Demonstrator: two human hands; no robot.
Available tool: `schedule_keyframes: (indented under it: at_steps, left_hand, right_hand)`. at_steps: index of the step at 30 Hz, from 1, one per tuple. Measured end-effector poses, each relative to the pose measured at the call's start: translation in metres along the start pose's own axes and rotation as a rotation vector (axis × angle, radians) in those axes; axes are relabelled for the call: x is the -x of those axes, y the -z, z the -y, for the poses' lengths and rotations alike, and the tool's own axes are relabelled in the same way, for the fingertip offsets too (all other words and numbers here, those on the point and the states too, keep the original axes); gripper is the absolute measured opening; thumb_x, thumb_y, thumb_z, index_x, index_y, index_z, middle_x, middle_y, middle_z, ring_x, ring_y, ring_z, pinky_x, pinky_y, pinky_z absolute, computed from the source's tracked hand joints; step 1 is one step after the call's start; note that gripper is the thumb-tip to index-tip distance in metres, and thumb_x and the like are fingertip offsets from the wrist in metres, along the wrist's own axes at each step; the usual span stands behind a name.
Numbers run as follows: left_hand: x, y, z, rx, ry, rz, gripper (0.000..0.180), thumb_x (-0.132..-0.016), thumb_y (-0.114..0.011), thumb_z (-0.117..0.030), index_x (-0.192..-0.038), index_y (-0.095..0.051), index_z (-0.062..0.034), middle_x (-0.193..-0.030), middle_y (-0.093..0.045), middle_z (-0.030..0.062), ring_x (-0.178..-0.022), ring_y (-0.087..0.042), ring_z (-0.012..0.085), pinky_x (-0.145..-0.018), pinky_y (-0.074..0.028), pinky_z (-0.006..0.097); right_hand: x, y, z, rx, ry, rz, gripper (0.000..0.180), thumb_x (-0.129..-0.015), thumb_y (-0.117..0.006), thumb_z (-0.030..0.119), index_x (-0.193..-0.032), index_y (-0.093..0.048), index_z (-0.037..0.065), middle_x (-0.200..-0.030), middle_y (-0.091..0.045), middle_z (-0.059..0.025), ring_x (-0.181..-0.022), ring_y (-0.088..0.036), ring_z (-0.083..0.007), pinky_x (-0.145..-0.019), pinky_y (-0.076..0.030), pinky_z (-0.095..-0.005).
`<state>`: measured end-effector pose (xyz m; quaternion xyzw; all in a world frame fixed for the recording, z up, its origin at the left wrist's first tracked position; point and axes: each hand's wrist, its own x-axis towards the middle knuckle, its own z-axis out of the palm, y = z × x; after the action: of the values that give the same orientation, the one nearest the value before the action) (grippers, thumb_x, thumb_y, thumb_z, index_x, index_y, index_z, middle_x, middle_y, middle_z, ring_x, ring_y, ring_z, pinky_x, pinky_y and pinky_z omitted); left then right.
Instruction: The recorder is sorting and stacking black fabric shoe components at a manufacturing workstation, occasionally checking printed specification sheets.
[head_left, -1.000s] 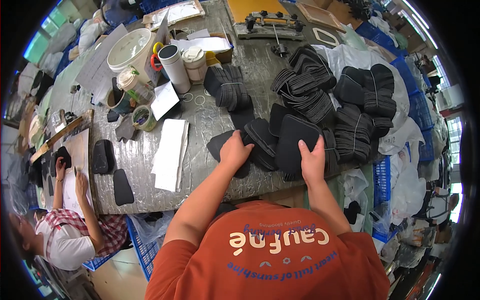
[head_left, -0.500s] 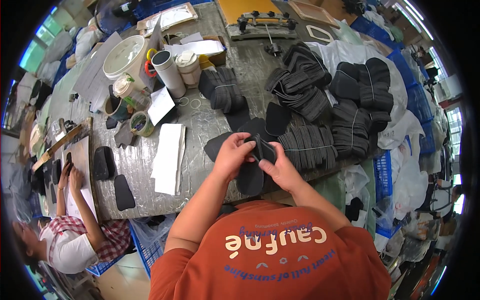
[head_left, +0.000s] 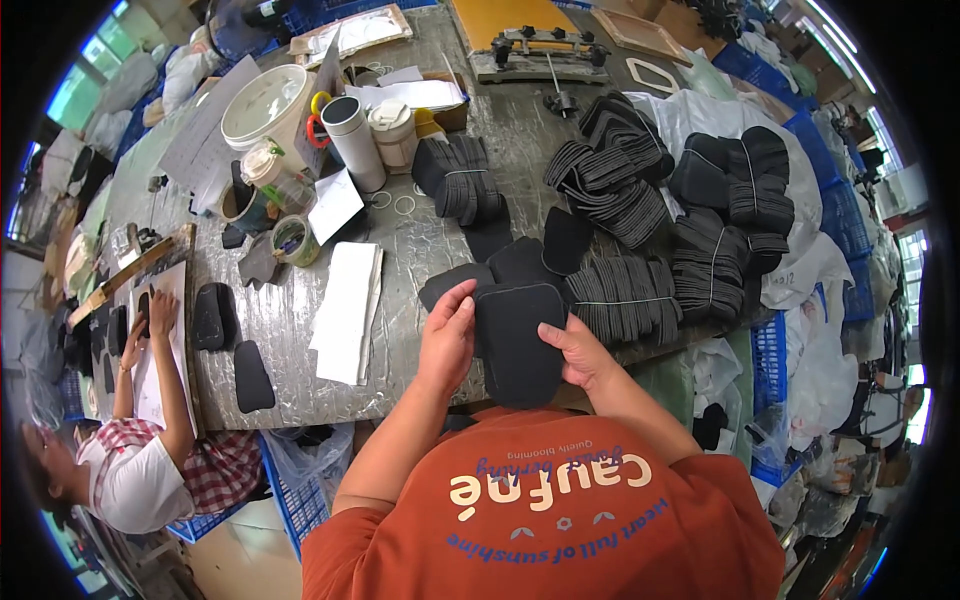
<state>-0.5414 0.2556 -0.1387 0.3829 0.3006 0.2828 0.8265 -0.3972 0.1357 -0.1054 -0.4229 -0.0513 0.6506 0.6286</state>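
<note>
Left hand: grips the black foam piece's left edge, steadying it.
Right hand: pinches its right edge, keeping it flat.

Bright, even daylight across the grey mottled bench, with blue-white glare from windows at the far left rim (blown out, no detail there). Shadows are soft and short under the stacked black foam pieces. The centre is sharp; the fisheye bends the bench edges and smears everything toward the black circular border, where detail turns soft.
</note>
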Motion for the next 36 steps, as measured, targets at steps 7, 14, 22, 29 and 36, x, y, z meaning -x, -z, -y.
schedule_keyframes:
  at_steps: [7, 14, 22, 29, 36]
  left_hand:
    - [0.022, -0.002, 0.007, -0.736, -0.343, 0.215, 0.051, -0.092, -0.043, -0.016, -0.137, -0.024, 0.0004, -0.137, -0.032, 0.0155, -0.124, -0.035, 0.0234, -0.101, -0.028, 0.031]
    - [0.031, 0.023, 0.007, 0.055, 0.366, -0.055, 0.041, -0.083, -0.058, -0.007, -0.119, -0.042, 0.0043, -0.112, -0.055, 0.0143, -0.102, -0.055, 0.0248, -0.090, -0.045, 0.038]
    - [-0.023, 0.040, -0.001, 0.106, 0.118, -0.199, 0.037, -0.081, -0.058, -0.002, -0.115, -0.045, 0.0059, -0.109, -0.056, 0.0160, -0.098, -0.057, 0.0221, -0.085, -0.047, 0.033]
    - [-0.034, 0.043, 0.023, -0.423, -0.015, -0.219, 0.045, -0.076, -0.065, -0.002, -0.113, -0.042, 0.0071, -0.103, -0.057, 0.0154, -0.092, -0.059, 0.0219, -0.082, -0.048, 0.031]
    - [-0.024, 0.061, -0.015, 0.073, 0.038, -0.245, 0.032, -0.080, -0.060, -0.002, -0.109, -0.048, 0.0045, -0.099, -0.060, 0.0149, -0.088, -0.061, 0.0226, -0.076, -0.052, 0.032]
  right_hand:
    - [-0.003, 0.012, -0.023, 0.017, -0.039, 0.130, 0.055, -0.080, -0.063, 0.008, -0.128, -0.036, 0.007, -0.120, -0.049, -0.0101, -0.110, -0.050, -0.0224, -0.093, -0.042, -0.0377]
    - [-0.037, 0.015, -0.029, 0.609, 0.196, -0.124, 0.049, -0.083, -0.060, 0.014, -0.125, -0.036, 0.004, -0.116, -0.047, -0.0131, -0.108, -0.047, -0.0231, -0.092, -0.039, -0.0342]
    - [-0.099, 0.031, -0.041, 2.070, 0.328, -0.581, 0.053, -0.075, -0.056, 0.004, -0.125, -0.040, 0.006, -0.120, -0.039, -0.0209, -0.111, -0.039, -0.0362, -0.090, -0.037, -0.0405]
    - [-0.108, 0.042, -0.041, 2.205, 0.378, -0.622, 0.046, -0.080, -0.051, 0.008, -0.125, -0.041, 0.010, -0.107, -0.048, -0.0167, -0.100, -0.047, -0.0319, -0.080, -0.043, -0.0382]
    - [-0.103, 0.034, -0.035, 2.166, 0.317, -0.589, 0.050, -0.080, -0.051, 0.006, -0.128, -0.038, 0.008, -0.108, -0.045, -0.0181, -0.101, -0.045, -0.0322, -0.083, -0.043, -0.0391]
